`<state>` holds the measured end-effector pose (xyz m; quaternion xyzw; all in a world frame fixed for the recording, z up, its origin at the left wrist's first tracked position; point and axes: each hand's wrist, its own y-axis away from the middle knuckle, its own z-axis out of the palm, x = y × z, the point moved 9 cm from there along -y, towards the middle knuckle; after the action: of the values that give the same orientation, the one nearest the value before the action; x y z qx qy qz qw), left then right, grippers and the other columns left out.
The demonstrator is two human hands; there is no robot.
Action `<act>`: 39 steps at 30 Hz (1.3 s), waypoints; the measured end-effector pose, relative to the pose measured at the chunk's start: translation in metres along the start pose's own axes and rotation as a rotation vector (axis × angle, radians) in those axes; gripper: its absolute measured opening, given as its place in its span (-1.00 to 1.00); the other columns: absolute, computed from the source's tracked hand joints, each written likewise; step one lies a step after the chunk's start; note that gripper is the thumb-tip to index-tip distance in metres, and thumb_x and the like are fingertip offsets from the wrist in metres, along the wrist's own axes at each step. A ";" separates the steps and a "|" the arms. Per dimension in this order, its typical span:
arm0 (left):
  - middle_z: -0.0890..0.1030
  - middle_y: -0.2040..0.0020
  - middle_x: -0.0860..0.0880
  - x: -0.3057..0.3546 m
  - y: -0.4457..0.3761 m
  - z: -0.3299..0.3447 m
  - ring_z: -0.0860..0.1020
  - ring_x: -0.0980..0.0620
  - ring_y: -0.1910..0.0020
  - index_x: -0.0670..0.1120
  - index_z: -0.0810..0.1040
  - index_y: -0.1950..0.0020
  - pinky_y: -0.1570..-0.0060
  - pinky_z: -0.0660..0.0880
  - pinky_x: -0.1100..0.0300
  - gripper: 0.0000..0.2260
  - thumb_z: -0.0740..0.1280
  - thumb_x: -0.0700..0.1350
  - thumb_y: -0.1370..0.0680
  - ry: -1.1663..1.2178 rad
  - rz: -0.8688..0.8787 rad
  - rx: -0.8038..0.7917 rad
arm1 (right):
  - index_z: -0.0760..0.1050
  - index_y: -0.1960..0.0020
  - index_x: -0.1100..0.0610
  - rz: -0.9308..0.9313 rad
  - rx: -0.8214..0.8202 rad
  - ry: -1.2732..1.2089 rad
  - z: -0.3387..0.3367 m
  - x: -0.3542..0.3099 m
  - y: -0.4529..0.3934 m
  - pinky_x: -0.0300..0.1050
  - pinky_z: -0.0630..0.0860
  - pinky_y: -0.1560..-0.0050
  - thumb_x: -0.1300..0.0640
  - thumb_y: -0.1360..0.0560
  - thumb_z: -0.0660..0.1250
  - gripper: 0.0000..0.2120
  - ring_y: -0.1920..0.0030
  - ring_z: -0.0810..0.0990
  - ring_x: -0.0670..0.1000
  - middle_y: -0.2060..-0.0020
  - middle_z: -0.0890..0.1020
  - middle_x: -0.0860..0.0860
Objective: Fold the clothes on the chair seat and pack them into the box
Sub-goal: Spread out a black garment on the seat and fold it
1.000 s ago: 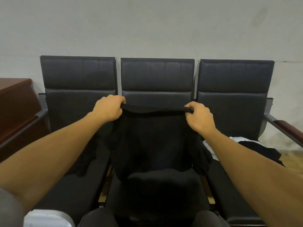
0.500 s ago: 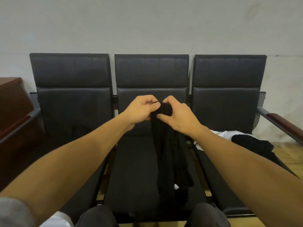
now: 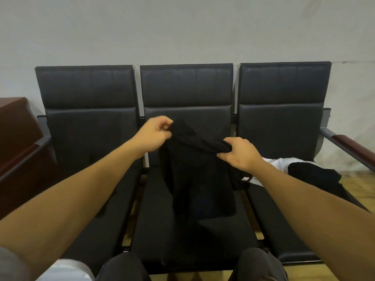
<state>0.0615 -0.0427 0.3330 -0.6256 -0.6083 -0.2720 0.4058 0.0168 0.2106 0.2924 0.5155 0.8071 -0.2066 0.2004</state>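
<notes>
Black garment (image 3: 194,175): upper edge pinched by left hand (image 3: 155,131) and gripped by right hand (image 3: 238,154), slanting down rightward; body hanging onto middle chair seat (image 3: 162,230).

We face a plain pale wall (image 3: 182,27), faintly scuffed. Against it stands a row of three black padded chairs (image 3: 85,122) joined side by side — grey metal frame, dark red armrest (image 3: 353,145) at the right end. A dark red wooden cabinet (image 3: 14,126) sits at the left. Yellowish wood floor (image 3: 363,187) shows at the right.
</notes>
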 end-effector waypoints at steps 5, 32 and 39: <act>0.58 -0.31 0.06 0.023 0.016 0.077 0.58 0.13 -0.24 0.04 0.35 -0.52 -0.29 0.50 0.13 -0.34 0.56 -0.08 -0.48 -0.169 0.078 -0.337 | 0.55 0.03 -0.05 -0.261 -0.098 0.155 0.012 -0.068 -0.006 0.12 0.57 -0.04 0.11 -0.46 0.44 -0.87 0.06 0.61 0.04 0.10 0.63 -0.07; 0.66 0.25 0.09 0.009 0.020 0.001 0.62 0.09 0.20 0.00 0.58 0.10 0.18 0.49 0.14 -0.85 0.40 -0.24 -0.59 0.087 0.005 0.046 | 0.45 -0.23 -0.06 -0.111 -0.118 0.039 0.013 -0.061 -0.010 0.06 0.58 -0.08 0.18 -0.47 0.37 -0.63 -0.05 0.61 0.01 -0.08 0.63 -0.06; 0.68 0.01 -0.10 -0.032 0.022 -0.032 0.67 -0.11 -0.01 -0.04 0.54 0.00 0.12 0.63 -0.05 -0.96 0.37 -0.13 -0.62 0.364 -0.194 0.233 | 0.56 0.06 -0.07 0.090 -0.034 0.058 0.004 -0.016 -0.005 0.13 0.63 0.06 0.24 -0.45 0.21 -0.74 0.18 0.65 0.14 0.24 0.65 0.02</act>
<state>0.0847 -0.0855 0.3193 -0.4539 -0.6095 -0.3460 0.5502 0.0190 0.1939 0.2981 0.5535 0.7921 -0.1687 0.1945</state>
